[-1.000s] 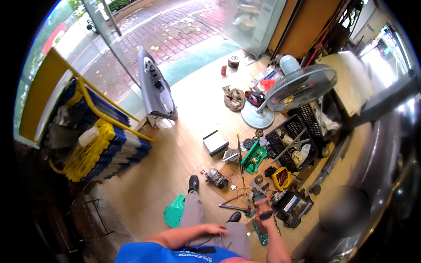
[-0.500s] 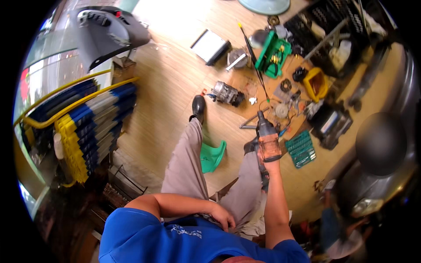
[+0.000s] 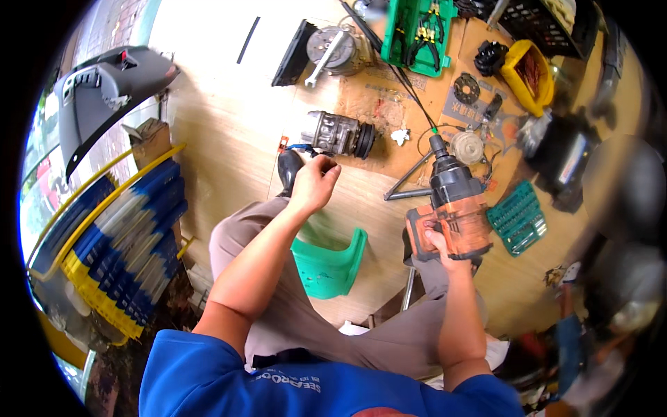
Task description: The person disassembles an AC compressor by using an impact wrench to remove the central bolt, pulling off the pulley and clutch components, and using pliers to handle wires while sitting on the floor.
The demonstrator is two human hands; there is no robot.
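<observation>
My right hand [image 3: 445, 244] grips an orange and black power impact wrench [image 3: 453, 201], its nose pointing away from me over the floor. My left hand [image 3: 314, 182] reaches forward with its fingers curled near a blue wire at a silver cylindrical compressor [image 3: 338, 133] lying on the wooden floor; whether it pinches the wire is unclear. My black shoe [image 3: 288, 169] sits just left of that hand. A green plastic stool [image 3: 328, 258] stands between my legs.
A green socket set case [image 3: 516, 218] lies right of the wrench. A green tool tray [image 3: 417, 31], a yellow bin [image 3: 529, 74], another motor with a wrench [image 3: 332, 48] and black parts lie further off. Blue and yellow stacked crates [image 3: 111, 243] stand at left under a grey panel [image 3: 104, 90].
My view has tipped down and closer. My left hand rose from my lap and reached out to the compressor. The right hand still holds the impact wrench.
</observation>
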